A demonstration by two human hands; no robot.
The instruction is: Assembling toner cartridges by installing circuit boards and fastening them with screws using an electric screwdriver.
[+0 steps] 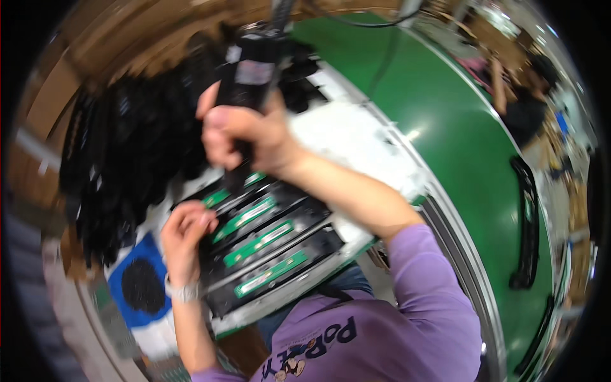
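My right hand is wrapped round a black electric screwdriver, held upright. Its lower end points down at a row of long black plastic housings. Each of these carries a narrow green circuit board, and several lie side by side on the white worktop. At their left end is my left hand, its fingers curled and the thumb close to the forefinger. Whatever it may pinch is too small or blurred to tell. The screwdriver's tip is smeared by motion, so contact with a housing cannot be made out.
A big pile of black plastic parts fills the left back. Dark screws, it seems, lie heaped on a blue tray. To the right runs a green conveyor belt bearing a long black housing. Another person sits beyond it.
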